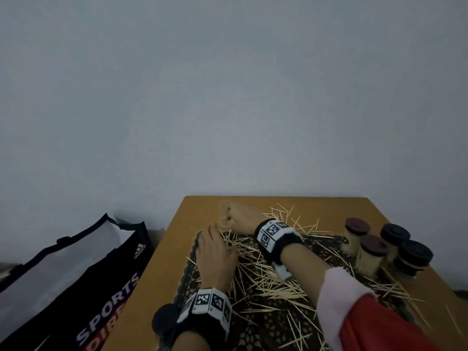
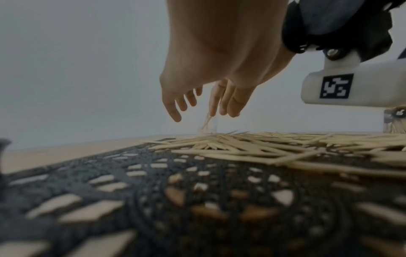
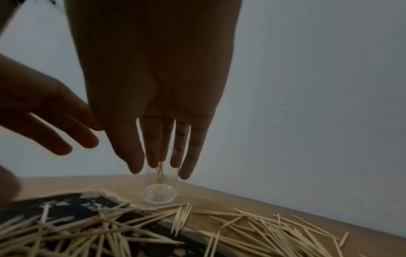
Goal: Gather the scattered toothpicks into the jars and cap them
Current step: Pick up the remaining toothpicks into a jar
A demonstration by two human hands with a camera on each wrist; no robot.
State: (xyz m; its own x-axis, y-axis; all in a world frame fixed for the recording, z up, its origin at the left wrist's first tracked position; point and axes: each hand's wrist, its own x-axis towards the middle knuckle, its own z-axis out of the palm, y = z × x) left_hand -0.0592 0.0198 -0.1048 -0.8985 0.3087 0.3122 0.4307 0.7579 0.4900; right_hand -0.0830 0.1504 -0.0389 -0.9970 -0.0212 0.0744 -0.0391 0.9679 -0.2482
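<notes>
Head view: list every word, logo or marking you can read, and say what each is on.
"SPORTS": black shopping bag, left of the table.
"DIRE": red row below it, cut off by the frame.
Three-stripe logo: same bag; its wording is too small to read.
Square black-and-white coded markers: both wristbands; no words.

My wooden surface (image 1: 316, 206) stands against a pale wall. A dark patterned mat (image 1: 266, 323) lies on it, strewn with toothpicks (image 1: 276, 287) that spill onto bare wood. A clear open jar (image 3: 158, 195) stands near the far edge; four capped jars (image 1: 379, 247) cluster at the right.
</notes>
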